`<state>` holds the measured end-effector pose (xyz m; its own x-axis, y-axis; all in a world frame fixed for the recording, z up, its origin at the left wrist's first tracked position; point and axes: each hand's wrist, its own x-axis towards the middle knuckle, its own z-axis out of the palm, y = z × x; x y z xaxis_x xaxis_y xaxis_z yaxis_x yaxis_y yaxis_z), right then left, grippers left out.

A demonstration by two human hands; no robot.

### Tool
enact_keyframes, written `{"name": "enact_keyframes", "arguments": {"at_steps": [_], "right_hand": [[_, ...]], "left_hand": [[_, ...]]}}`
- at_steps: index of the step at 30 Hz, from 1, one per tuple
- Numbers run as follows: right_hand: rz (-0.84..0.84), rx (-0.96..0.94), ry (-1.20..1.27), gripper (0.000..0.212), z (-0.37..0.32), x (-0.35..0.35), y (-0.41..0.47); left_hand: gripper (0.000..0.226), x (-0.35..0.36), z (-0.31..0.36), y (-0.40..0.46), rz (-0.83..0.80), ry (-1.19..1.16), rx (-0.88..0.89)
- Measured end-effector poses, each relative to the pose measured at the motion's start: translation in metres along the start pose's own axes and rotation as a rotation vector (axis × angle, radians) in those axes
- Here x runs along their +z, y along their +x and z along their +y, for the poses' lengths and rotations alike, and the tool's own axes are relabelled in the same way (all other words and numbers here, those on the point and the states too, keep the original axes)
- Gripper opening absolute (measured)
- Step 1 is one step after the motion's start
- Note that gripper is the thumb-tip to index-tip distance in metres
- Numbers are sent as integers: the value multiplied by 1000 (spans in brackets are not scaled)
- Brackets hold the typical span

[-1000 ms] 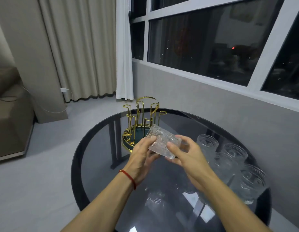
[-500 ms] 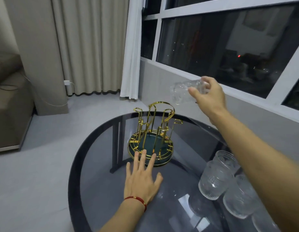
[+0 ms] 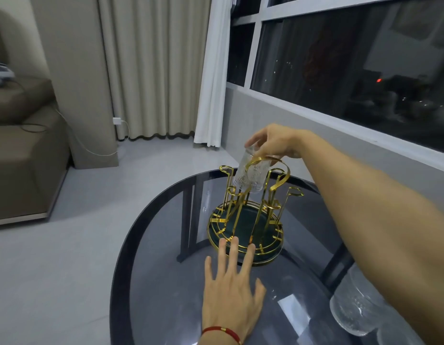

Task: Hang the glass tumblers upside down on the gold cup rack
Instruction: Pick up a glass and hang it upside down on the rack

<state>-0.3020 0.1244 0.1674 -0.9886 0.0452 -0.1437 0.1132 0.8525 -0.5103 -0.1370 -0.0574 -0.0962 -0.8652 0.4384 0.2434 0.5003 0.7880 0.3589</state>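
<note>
A gold cup rack (image 3: 248, 220) with curved prongs and a round dark green base stands on the glass table. My right hand (image 3: 273, 143) holds a patterned glass tumbler (image 3: 248, 173) by its base, mouth down, over the rack's far prongs behind the gold top loop. My left hand (image 3: 232, 292) lies flat on the table with fingers spread, its fingertips touching the rack's near rim. Another tumbler (image 3: 355, 310) stands at the lower right, partly hidden by my right forearm.
The round dark glass table (image 3: 151, 282) has its curved edge to the left. A grey wall and a dark window run along the right. Curtains hang behind, and a brown sofa (image 3: 22, 150) sits on the far left, with a charger cable on the floor.
My right hand has turned the tumbler mouth down and lowered it from window height onto the rack's far prongs. My left hand stays flat by the rack's base.
</note>
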Motion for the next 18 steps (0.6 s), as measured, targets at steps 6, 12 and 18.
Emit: {"name": "enact_keyframes", "arguments": {"at_steps": [6,12,18], "right_hand": [[-211,50,-30,62,3,11,20],[-213,82,9,55,3,13,25],[-36,16,93,26,15,10,1]], "left_hand": [[74,-1,1,1,33,9,5],[77,4,-2,1,30,8,7],[74,-2,1,-3,-18,46,13]]}}
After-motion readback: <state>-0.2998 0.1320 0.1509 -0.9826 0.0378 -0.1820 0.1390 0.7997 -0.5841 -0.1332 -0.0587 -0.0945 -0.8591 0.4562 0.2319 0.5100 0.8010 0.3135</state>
